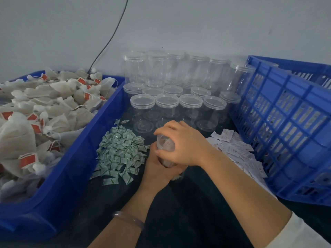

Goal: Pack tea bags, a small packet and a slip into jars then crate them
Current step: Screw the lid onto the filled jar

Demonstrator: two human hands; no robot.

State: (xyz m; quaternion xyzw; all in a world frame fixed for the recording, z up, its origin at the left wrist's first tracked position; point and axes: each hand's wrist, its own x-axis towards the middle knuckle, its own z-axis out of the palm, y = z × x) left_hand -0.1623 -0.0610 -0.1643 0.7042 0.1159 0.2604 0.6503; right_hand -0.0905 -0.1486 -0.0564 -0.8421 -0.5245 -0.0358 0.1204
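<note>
while left hand [157, 170] grip wraps round jar [165, 144] body and right hand [182, 143] grip curls over jar top, jar sits tipped, left of blue crate [286, 122], above dark surface [188, 203]. best guess: closing jar. hold body steady, turn top slow, keep stuff inside.

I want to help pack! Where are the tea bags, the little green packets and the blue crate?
tea bags [59, 97]: head view, one bag mid-heap.
little green packets [120, 151]: head view, middle of the pile.
blue crate [293, 86]: head view, its side wall.
</note>
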